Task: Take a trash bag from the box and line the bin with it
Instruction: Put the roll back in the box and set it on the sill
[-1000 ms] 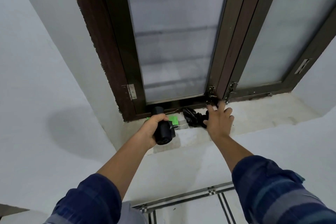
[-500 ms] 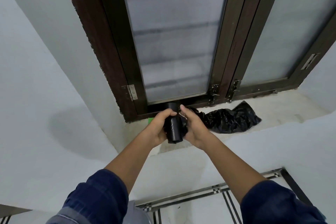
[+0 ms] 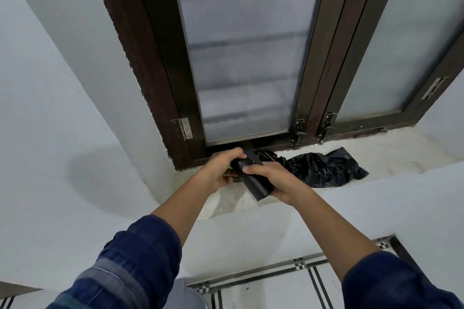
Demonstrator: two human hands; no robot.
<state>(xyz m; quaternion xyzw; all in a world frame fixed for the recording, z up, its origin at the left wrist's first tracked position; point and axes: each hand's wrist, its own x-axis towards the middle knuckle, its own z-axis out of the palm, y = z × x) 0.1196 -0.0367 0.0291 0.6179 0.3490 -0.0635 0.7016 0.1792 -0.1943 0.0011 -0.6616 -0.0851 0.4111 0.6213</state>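
Both hands are on the black trash bag roll point(image 3: 252, 179) at frame center: left hand point(image 3: 222, 169) curled around its upper end, right hand point(image 3: 275, 180) wrapped around the lower part. A loose black bag point(image 3: 324, 169) lies crumpled on the windowsill point(image 3: 391, 150), just right of the hands.

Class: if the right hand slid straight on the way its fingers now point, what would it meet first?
Probably the left hand: the right hand grips the black bag roll, its fingers pointing across it toward the left hand. Depth is unclear.
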